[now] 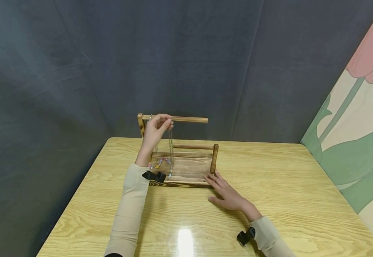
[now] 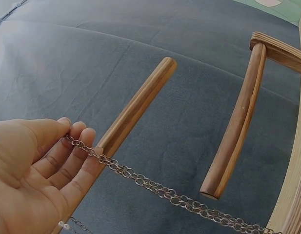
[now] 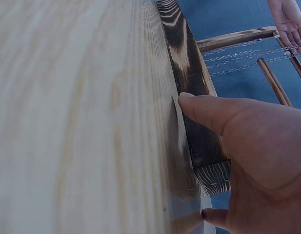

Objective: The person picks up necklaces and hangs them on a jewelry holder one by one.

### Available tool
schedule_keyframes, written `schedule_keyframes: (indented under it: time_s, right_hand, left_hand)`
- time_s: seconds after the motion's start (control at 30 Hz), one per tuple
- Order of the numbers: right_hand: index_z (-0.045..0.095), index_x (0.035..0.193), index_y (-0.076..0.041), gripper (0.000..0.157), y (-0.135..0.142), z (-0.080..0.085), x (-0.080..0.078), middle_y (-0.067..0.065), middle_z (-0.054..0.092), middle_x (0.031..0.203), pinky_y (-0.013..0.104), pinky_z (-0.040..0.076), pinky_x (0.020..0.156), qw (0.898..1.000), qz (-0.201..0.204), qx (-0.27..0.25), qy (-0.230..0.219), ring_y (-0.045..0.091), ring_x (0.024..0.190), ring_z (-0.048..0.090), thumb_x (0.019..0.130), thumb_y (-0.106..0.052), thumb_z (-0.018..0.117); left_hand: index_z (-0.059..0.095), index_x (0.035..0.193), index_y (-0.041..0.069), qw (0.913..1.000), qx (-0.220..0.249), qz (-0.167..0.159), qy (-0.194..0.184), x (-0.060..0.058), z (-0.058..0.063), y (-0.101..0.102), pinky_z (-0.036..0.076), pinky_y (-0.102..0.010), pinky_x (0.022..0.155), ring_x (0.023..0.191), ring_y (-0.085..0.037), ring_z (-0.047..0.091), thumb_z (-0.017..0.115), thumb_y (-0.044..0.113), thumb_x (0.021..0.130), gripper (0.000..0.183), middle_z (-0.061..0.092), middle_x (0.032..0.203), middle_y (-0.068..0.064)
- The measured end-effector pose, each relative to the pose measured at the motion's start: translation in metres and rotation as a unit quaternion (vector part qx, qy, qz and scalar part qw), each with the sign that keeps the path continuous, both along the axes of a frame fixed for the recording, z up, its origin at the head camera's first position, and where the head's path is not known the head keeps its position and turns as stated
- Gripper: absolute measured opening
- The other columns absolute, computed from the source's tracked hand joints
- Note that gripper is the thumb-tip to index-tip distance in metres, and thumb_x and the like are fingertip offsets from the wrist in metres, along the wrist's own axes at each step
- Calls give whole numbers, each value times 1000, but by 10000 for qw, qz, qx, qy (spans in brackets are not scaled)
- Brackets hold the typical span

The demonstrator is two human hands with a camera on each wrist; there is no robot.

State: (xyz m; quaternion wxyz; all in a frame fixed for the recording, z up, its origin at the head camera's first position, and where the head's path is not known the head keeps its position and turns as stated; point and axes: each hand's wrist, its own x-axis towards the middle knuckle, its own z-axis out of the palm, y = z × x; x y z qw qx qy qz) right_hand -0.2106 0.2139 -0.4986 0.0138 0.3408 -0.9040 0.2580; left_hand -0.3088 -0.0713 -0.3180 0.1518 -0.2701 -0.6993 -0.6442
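Observation:
My left hand (image 1: 155, 131) pinches a metal chain necklace (image 2: 165, 192) between thumb and fingertips, beside the upper rod (image 1: 191, 119) of a wooden jewelry stand. The doubled chain hangs down from the fingers towards the tray (image 1: 192, 171) of the stand. Another chain (image 1: 156, 149) hangs from the rod's left part, partly hidden behind the hand. A strand of colourful beads (image 1: 164, 159) shows low at the tray's left side. At the front right corner, my right hand (image 1: 228, 196) rests with its fingers spread against the stand; its thumb touches the dark front board (image 3: 189, 107).
A lower, shorter rod (image 1: 192, 146) juts left from the right post (image 1: 214, 159). The left post (image 1: 141, 125) carries the upper rod, whose right end is free. Under the stand is a wood-grain table (image 1: 286, 185); a dark curtain (image 1: 186, 64) hangs behind.

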Motion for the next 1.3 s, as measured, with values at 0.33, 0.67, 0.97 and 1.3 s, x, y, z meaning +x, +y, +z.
schedule_keyframes:
  time_s: [0.33, 0.67, 0.97, 1.3]
  right_hand:
    - [19, 140, -11, 69, 0, -1, 0, 13, 17, 144, 59, 20, 98, 10000, -23, 15, -76, 37, 132, 1, 85, -27, 57]
    - [20, 140, -9, 69, 0, -2, 0, 15, 18, 143, 59, 21, 97, 10000, 31, -19, -21, 38, 132, 2, 84, -26, 58]
    - [19, 140, -10, 69, 2, 0, -1, 14, 17, 144, 60, 20, 97, 9999, 16, -47, -112, 37, 132, 1, 85, -26, 57]
    - [19, 140, -10, 69, 2, -1, -2, 14, 17, 144, 60, 20, 97, 10000, 14, -46, -59, 38, 132, 2, 85, -27, 57]
  left_hand:
    - [53, 103, -14, 10000, 17, 19, 96, -4, 0, 2, 48, -46, 76, 85, -43, 56, 49, -1, 87, 21, 56, 93, -32]
    - [53, 103, -14, 9999, -72, 65, 141, -5, -3, 7, 47, -47, 74, 84, -43, 56, 50, -2, 86, 21, 57, 92, -31]
    - [55, 102, -11, 9992, -293, 134, 228, -8, -5, 15, 48, -46, 75, 83, -40, 57, 50, 0, 87, 20, 58, 92, -28]
    - [55, 102, -11, 9987, -372, 155, 299, -8, -5, 22, 50, -39, 73, 83, -38, 58, 51, 0, 86, 19, 58, 91, -27]
